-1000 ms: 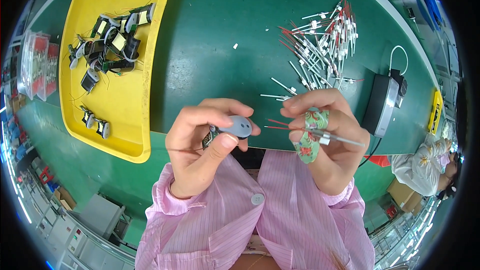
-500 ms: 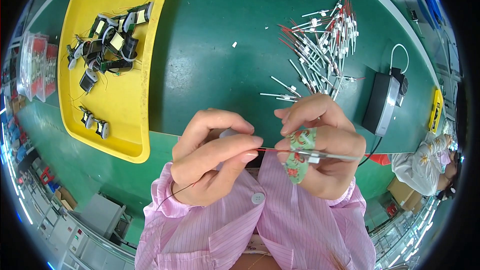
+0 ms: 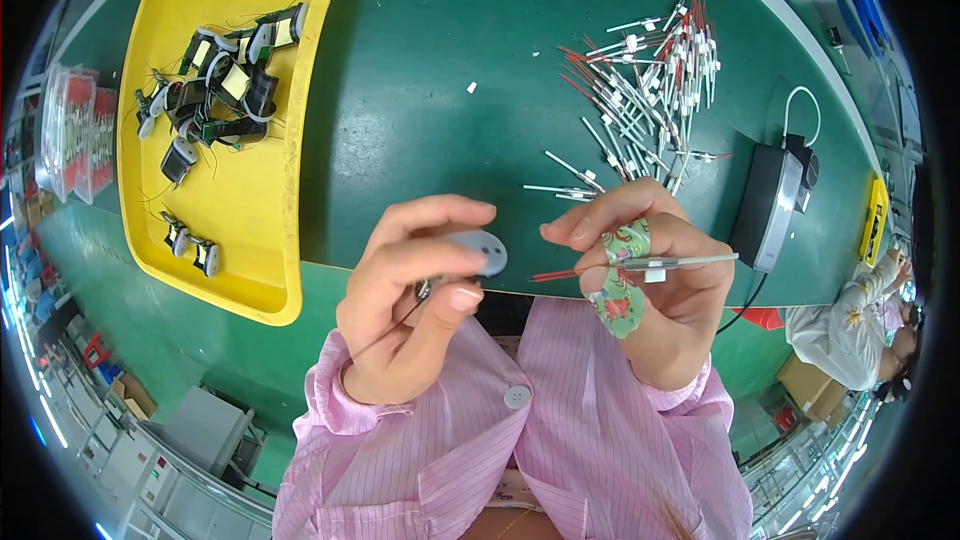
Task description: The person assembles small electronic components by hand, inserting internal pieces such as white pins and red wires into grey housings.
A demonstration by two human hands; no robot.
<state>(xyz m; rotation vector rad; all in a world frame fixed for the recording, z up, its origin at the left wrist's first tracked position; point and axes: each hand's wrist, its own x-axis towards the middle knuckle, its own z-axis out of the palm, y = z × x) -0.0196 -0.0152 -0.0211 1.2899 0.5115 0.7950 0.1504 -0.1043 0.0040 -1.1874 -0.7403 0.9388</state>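
Note:
My left hand point(image 3: 400, 290) is closed around a small part whose pale grey round end piece point(image 3: 490, 254) with dark holes shows past the fingertips. A thin dark wire trails from it over the palm; the rest of that part lies hidden behind the fingers. In my right hand point(image 3: 668, 300), thumb and fingers pinch a thin whitish tube point(image 3: 690, 262) with red wire leads and a small white tag. Those leads point left toward the grey end piece, with a gap between them. Green patterned wraps point(image 3: 618, 302) cover the right thumb and forefinger.
A yellow tray point(image 3: 250, 275) at left holds several black wound parts with fine wires. Beyond my right hand lies a pile of white tubes with red leads point(image 3: 650, 90). A black device point(image 3: 760, 205) stands at right, past which a person point(image 3: 845, 310) sits.
My hands have moved apart; the left fingertips no longer pinch the red leads. The grey end piece has come into view, and the tube has risen with my right hand.

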